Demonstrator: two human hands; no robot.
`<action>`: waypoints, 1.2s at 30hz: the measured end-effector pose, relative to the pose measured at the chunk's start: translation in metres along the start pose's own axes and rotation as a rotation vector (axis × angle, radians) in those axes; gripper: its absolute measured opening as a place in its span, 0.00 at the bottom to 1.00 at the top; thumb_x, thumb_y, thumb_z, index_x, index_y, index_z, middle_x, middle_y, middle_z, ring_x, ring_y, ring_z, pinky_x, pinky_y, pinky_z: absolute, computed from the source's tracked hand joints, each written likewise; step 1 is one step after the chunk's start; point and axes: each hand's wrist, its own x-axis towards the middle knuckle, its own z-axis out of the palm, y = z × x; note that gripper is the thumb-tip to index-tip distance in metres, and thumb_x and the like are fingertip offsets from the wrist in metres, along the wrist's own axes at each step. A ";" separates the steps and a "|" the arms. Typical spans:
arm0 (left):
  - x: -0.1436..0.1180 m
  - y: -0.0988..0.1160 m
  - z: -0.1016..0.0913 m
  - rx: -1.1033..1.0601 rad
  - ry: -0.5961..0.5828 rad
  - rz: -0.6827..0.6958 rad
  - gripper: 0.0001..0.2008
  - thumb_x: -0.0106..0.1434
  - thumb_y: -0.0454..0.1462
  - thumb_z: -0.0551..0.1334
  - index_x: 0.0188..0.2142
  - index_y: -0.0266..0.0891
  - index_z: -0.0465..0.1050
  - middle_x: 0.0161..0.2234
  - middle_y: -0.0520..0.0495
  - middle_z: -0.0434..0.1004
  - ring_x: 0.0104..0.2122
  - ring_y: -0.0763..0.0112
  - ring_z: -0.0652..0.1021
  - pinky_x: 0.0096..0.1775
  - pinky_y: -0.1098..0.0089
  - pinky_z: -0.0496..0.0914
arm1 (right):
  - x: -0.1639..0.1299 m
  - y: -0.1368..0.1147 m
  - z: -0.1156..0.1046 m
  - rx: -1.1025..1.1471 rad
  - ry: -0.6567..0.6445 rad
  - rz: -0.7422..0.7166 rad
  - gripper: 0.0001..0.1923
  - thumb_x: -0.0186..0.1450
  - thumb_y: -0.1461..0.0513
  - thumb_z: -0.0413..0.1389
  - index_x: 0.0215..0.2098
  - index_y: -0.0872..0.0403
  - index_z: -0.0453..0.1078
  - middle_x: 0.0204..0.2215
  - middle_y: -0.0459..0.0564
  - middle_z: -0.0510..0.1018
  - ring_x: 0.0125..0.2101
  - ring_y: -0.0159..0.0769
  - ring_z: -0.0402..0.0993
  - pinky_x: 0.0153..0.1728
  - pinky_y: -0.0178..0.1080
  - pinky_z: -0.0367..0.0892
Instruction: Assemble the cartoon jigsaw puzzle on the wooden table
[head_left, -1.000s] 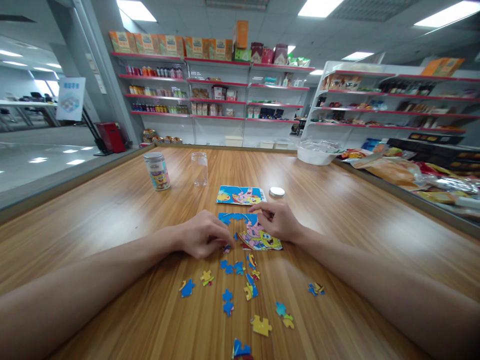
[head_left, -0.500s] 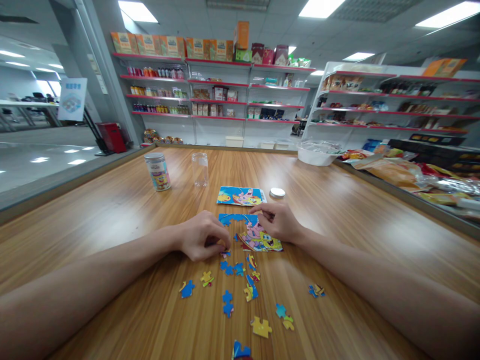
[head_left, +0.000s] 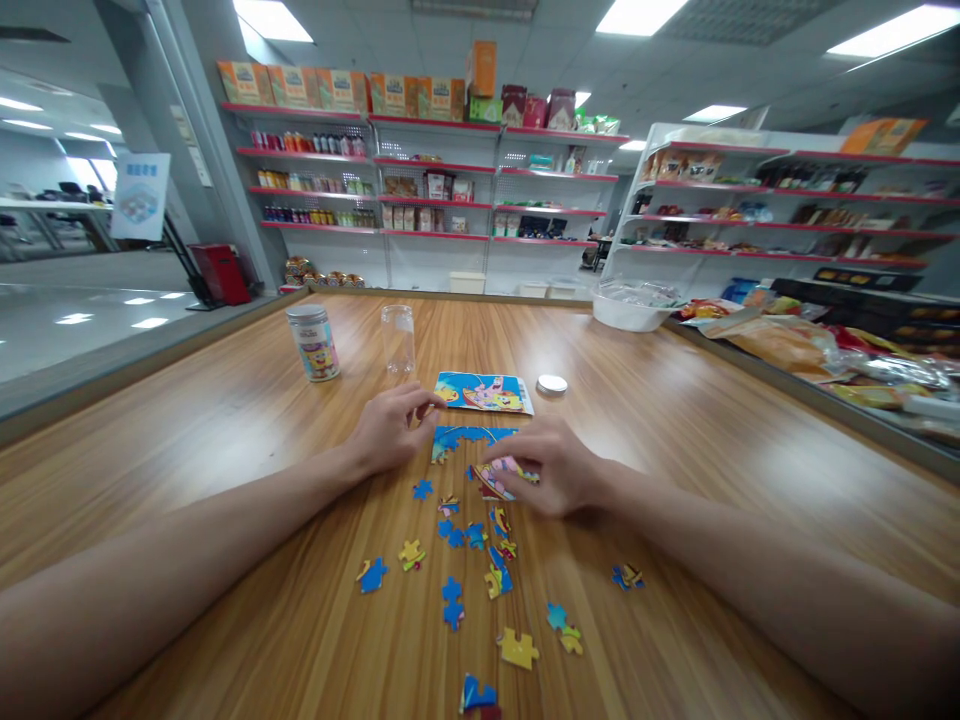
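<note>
My left hand [head_left: 394, 428] reaches to the near left corner of a cartoon picture card [head_left: 484, 393], its thumb and fingers closed on that edge. My right hand [head_left: 553, 462] hovers over or rests on the partly assembled jigsaw puzzle [head_left: 472, 434]; its thumb and fingers are apart, and it hides the puzzle's right side. The puzzle shows a blue top strip and a pink and yellow cartoon part, with a gap at lower left. Loose jigsaw pieces lie nearer me, including a blue piece [head_left: 423, 489], a yellow piece [head_left: 518, 648] and a blue-and-yellow piece [head_left: 373, 575].
A printed can [head_left: 313, 345] and a clear plastic jar [head_left: 398, 340] stand at the back left. Beyond the card's right edge lies a round silver lid [head_left: 552, 384]. A white basin [head_left: 634, 305] sits at the far right edge, near packaged snacks [head_left: 780, 335]. Stocked shelves line the wall.
My left hand has moved up and away from the loose pieces to the picture card, uncovering a blue piece. My right hand has shifted down and left over the puzzle, its fingers spreading. The card has turned slightly.
</note>
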 end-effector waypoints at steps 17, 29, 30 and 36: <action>-0.001 0.003 0.000 0.112 -0.035 -0.017 0.09 0.65 0.34 0.58 0.42 0.40 0.76 0.38 0.48 0.72 0.33 0.69 0.74 0.34 0.69 0.68 | 0.029 -0.102 -0.009 -0.056 -0.973 -0.009 0.11 0.59 0.59 0.67 0.40 0.52 0.79 0.29 0.45 0.82 0.25 0.33 0.74 0.19 0.35 0.50; -0.002 0.006 0.000 0.133 -0.071 -0.006 0.08 0.64 0.33 0.59 0.41 0.40 0.77 0.38 0.48 0.73 0.28 0.72 0.71 0.32 0.69 0.65 | 0.023 -0.115 -0.015 -0.131 -0.934 0.056 0.08 0.62 0.58 0.64 0.35 0.55 0.75 0.25 0.44 0.79 0.19 0.31 0.66 0.16 0.35 0.45; -0.002 0.006 0.000 0.135 -0.071 -0.008 0.08 0.64 0.33 0.59 0.41 0.40 0.77 0.38 0.48 0.73 0.28 0.72 0.71 0.31 0.69 0.65 | 0.022 -0.118 -0.016 -0.168 -0.907 0.021 0.08 0.62 0.59 0.64 0.35 0.56 0.74 0.26 0.46 0.79 0.20 0.32 0.67 0.16 0.36 0.45; -0.002 0.006 -0.001 0.134 -0.060 -0.005 0.08 0.64 0.33 0.59 0.40 0.40 0.77 0.38 0.48 0.73 0.28 0.71 0.72 0.32 0.69 0.66 | 0.019 -0.125 -0.021 -0.295 -0.857 -0.122 0.04 0.63 0.66 0.62 0.36 0.57 0.71 0.32 0.47 0.76 0.24 0.32 0.67 0.18 0.39 0.48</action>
